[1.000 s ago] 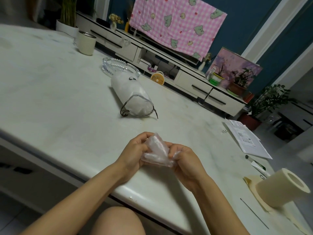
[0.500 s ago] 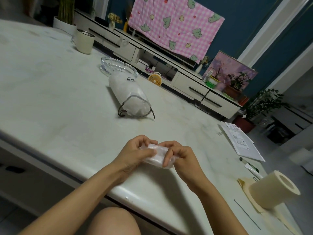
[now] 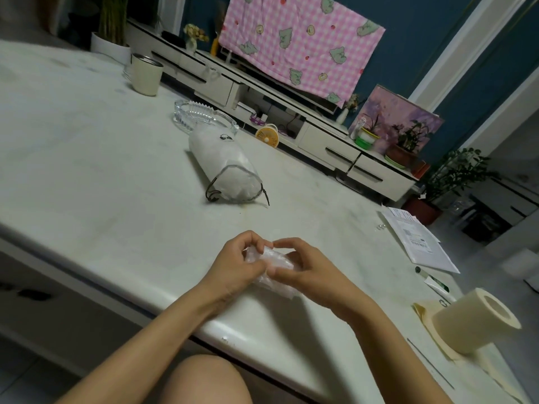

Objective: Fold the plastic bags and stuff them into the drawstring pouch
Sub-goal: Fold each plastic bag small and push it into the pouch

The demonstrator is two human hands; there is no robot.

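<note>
Fingers (image 3: 291, 243) of the left hand (image 3: 233, 265) and the right hand (image 3: 312, 277) curl round the folded plastic bag (image 3: 275, 259), pinching it over the table (image 3: 87, 176), near its front edge. The drawstring pouch (image 3: 224, 167) lies at 11 o'clock from the hands, well apart, its mouth turned toward them, with open tabletop between. A paper roll (image 3: 475, 319) stands at 4 o'clock, apart from the right hand.

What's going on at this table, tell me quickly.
A person seated at the white table is folding a clear plastic bag, pinched between the left hand and the right hand just above the near edge. The drawstring pouch lies on its side farther back, in front of a glass ashtray, looking well stuffed. The bag in hand has not gone in yet.
</note>
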